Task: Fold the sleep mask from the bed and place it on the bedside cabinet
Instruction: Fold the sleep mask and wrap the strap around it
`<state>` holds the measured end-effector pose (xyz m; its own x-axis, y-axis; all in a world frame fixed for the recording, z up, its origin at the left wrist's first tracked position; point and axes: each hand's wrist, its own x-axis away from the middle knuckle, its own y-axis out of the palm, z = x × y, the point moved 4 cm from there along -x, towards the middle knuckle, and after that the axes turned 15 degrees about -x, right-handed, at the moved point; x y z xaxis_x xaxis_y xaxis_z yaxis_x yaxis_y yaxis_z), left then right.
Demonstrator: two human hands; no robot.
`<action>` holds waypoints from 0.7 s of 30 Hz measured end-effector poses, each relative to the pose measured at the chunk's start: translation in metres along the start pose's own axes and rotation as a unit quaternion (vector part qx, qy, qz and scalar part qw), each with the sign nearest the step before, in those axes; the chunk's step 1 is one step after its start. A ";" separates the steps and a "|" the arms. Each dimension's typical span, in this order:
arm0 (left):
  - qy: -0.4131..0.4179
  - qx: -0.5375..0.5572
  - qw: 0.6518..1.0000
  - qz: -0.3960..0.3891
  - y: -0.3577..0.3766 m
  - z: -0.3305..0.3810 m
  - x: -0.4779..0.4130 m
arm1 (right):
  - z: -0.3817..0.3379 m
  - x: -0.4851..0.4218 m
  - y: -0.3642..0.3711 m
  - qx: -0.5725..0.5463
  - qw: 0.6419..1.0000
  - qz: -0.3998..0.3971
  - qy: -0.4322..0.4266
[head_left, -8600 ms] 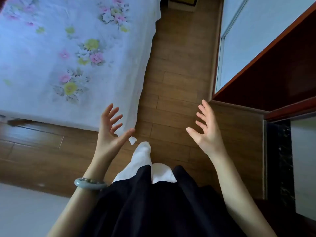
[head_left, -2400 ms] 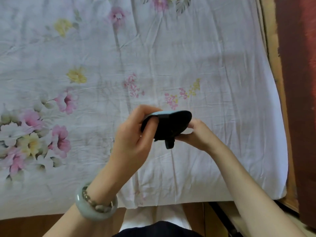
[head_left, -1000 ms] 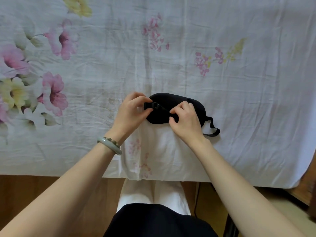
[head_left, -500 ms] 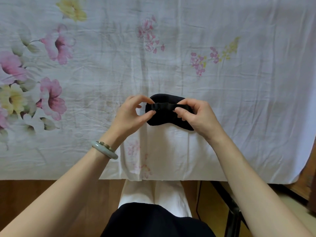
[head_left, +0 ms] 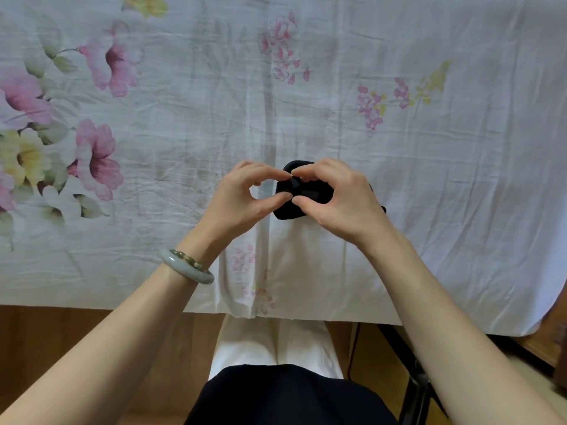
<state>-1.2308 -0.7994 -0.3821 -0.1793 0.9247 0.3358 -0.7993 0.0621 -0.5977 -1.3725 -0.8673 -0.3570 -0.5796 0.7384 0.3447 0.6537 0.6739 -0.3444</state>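
Note:
The black sleep mask is bunched into a small folded bundle just above the bed's near edge. My left hand pinches its left side between thumb and fingers. My right hand covers its right half and pinches the top and middle, hiding most of the strap; a bit of black strap shows past my right wrist. The bedside cabinet is not clearly in view.
The bed carries a white floral sheet that hangs over the near edge. Below it lie a wooden floor and a dark metal leg at the lower right. A dark wooden piece sits at the right edge.
The mask has been drawn together into a smaller bundle. Both hands have moved closer, and the strap loop seen on the right a second ago is now almost hidden.

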 end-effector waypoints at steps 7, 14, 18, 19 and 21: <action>0.013 -0.007 1.000 -0.024 -0.002 0.001 0.001 | -0.001 -0.006 -0.002 0.000 1.000 -0.001 0.006; 0.030 -0.031 0.999 -0.017 -0.005 0.006 -0.003 | 0.003 -0.008 -0.003 -0.003 1.000 -0.014 0.020; 0.044 -0.049 0.998 -0.008 -0.007 0.007 -0.005 | 0.000 -0.008 -0.002 0.009 1.000 -0.021 -0.006; 0.041 -0.044 0.998 -0.003 -0.009 0.007 -0.005 | 0.000 -0.008 -0.002 0.008 1.000 -0.016 -0.007; 0.027 -0.034 0.999 0.002 -0.010 0.005 -0.005 | 0.001 -0.008 -0.003 -0.003 1.000 -0.003 -0.003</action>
<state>-1.2248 -0.8069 -0.3742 -0.1488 0.9439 0.2947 -0.7583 0.0824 -0.6467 -1.3700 -0.8751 -0.3593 -0.5867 0.7339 0.3421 0.6528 0.6787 -0.3364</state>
